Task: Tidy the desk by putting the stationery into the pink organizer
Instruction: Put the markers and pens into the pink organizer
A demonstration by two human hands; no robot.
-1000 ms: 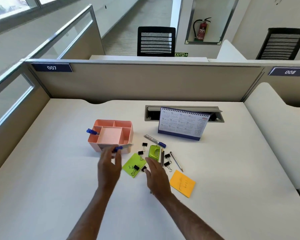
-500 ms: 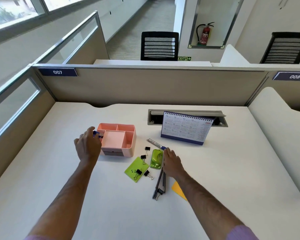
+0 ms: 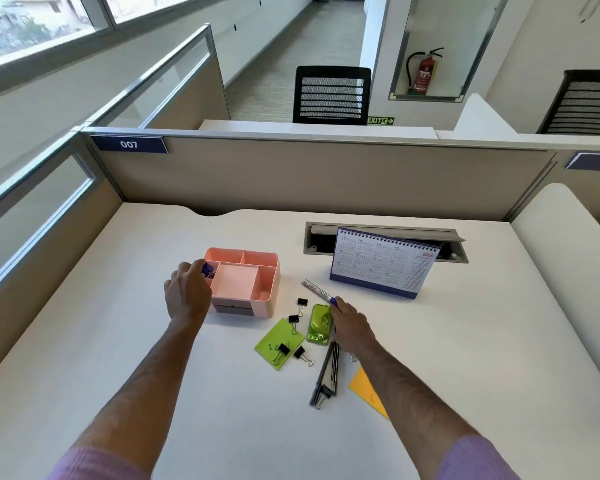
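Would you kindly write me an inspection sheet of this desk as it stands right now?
Surface: white desk, with stationery gathered near its middle.
Job's things: pink organizer, a blue-capped item at its left compartment; marker, green stapler, green sticky pad, four binder clips and a bundle of pens lie loose; orange sticky note partly under the right forearm.
Clutter: desk calendar standing upright.
Hands: left hand at the organizer's left edge, on the blue-capped item; right hand on the marker's blue cap.
Cables: nothing seen; cable tray open.
Surroundings: partition, chair, fire extinguisher.
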